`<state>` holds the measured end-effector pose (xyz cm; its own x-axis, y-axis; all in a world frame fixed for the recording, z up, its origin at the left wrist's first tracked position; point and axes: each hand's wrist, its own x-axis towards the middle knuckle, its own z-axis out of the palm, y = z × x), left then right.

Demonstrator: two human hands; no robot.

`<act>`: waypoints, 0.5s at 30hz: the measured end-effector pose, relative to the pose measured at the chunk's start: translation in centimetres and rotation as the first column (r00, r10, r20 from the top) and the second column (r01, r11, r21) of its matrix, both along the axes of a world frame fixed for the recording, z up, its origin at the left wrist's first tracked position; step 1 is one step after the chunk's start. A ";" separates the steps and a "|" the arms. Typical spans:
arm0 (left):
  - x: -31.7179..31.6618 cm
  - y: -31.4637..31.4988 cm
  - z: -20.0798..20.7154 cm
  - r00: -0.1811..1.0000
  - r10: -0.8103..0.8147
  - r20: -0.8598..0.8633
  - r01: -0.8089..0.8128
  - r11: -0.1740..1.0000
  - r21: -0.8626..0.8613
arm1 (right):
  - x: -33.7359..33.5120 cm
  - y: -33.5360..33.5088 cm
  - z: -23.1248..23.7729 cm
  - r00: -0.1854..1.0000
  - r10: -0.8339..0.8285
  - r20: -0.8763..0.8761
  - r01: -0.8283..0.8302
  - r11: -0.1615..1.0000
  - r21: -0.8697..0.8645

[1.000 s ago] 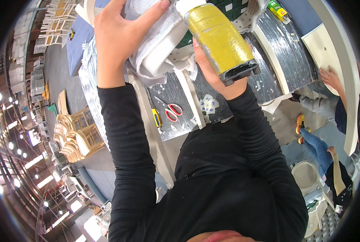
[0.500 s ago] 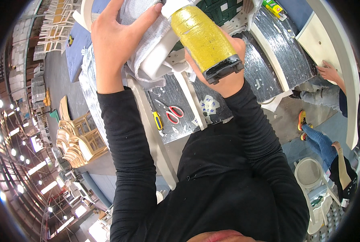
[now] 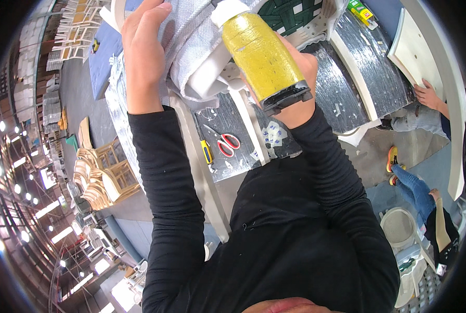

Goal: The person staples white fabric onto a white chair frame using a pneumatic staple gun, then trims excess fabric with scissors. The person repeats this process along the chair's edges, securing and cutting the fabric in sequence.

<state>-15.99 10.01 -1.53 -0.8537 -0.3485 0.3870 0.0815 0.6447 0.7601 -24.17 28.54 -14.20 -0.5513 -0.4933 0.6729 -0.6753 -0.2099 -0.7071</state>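
Note:
My right hand [image 3: 301, 68] is wrapped round a staple gun with a yellow body [image 3: 264, 57], a white head and a black end. Its nose points up toward light grey fabric [image 3: 191, 57], which is draped over a white chair frame [image 3: 209, 78]. My left hand [image 3: 145, 57] is closed on the fabric's left side near the upper edge, its fingertips partly hidden. Dark green woven webbing [image 3: 290, 14] shows beyond the staple gun. On the dark worktop [image 3: 233, 117] below lie red-handled scissors [image 3: 227, 145] and a yellow-and-black screwdriver [image 3: 206, 151].
Pale cut scraps [image 3: 274, 134] lie by the white slats. At right, another person's hand [image 3: 427, 95] holds a cream panel [image 3: 418, 55]. A green-and-yellow package [image 3: 361, 13] sits at the far right. Wooden chair frames [image 3: 100, 177] are stacked on the floor to the left.
My left hand has shifted slightly left and up along the fabric, its thumb drawing away from the staple gun's head. The staple gun has dipped slightly. The other person's panel is tilted differently.

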 end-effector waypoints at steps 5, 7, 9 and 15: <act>0.1 -0.6 -0.9 0.999 0.041 -0.015 -0.043 0.992 -0.118 | 0.3 -0.1 0.3 0.998 0.043 0.054 -0.040 0.997 -0.064; -0.3 -1.5 -0.6 0.999 0.047 0.020 -0.044 0.989 -0.144 | 0.4 -0.2 0.4 0.994 0.060 0.095 -0.052 0.995 -0.082; 0.2 -0.4 0.0 0.999 0.039 0.026 -0.035 0.989 -0.141 | 0.5 -0.1 0.3 0.991 0.070 0.112 -0.062 0.995 -0.073; 0.2 -1.1 -0.7 0.997 0.072 0.005 -0.071 0.985 -0.156 | 0.6 -0.1 0.6 0.989 0.070 0.130 -0.065 0.997 -0.042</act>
<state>-15.78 8.95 -2.23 -0.8333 -0.3448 0.4321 0.0231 0.7592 0.6505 -23.62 28.42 -13.62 -0.6025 -0.5080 0.6156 -0.5602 -0.2803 -0.7795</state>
